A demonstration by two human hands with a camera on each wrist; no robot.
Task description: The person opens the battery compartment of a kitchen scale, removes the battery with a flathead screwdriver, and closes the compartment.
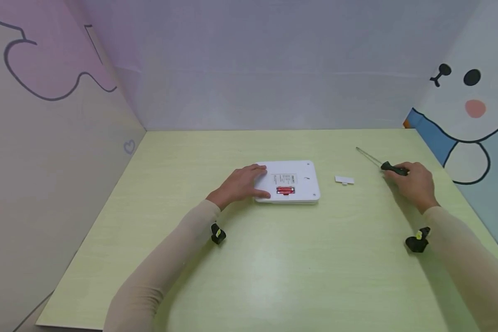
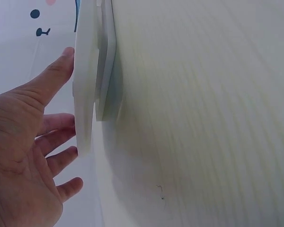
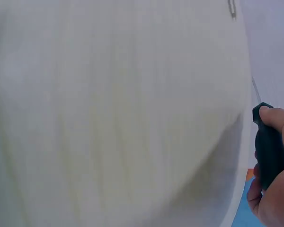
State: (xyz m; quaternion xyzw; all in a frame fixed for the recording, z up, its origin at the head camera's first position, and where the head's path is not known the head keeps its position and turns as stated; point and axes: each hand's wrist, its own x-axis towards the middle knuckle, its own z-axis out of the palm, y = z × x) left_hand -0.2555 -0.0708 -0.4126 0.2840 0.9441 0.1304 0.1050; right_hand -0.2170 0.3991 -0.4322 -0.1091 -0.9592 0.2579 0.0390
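With 12 o'clock at the far edge of the head view, a white device (image 1: 300, 193) lies flat on the table (image 1: 265, 286), from the tabletop's middle toward 12 o'clock. Its upturned face shows an open compartment holding red batteries (image 1: 285, 190), set toward 6 o'clock from the face's centre, with a printed label (image 1: 285, 179) just on their 12 o'clock side. The left hand (image 1: 244, 183) lies spread across the device's 9 o'clock side; its thumb and fingertips rest on the casing, relaxed and unclenched. Just beside the device at 3 o'clock, and apart from it, sits a small white cover (image 1: 344, 180) with a tab facing 6 o'clock. Further out, between 2 and 3 o'clock, the right hand (image 1: 417, 184) grips a screwdriver (image 1: 389, 167) by its dark handle, the shaft pointing toward 10 o'clock; the right wrist view shows the thumb pressed near the handle's front end. Pale sleeves cover both arms, and a small black unit sits at each wrist. On the walls beyond, a drawn heart (image 1: 129, 147) appears between 9 and 10 o'clock and a cartoon face (image 1: 460, 99) at 2 o'clock.
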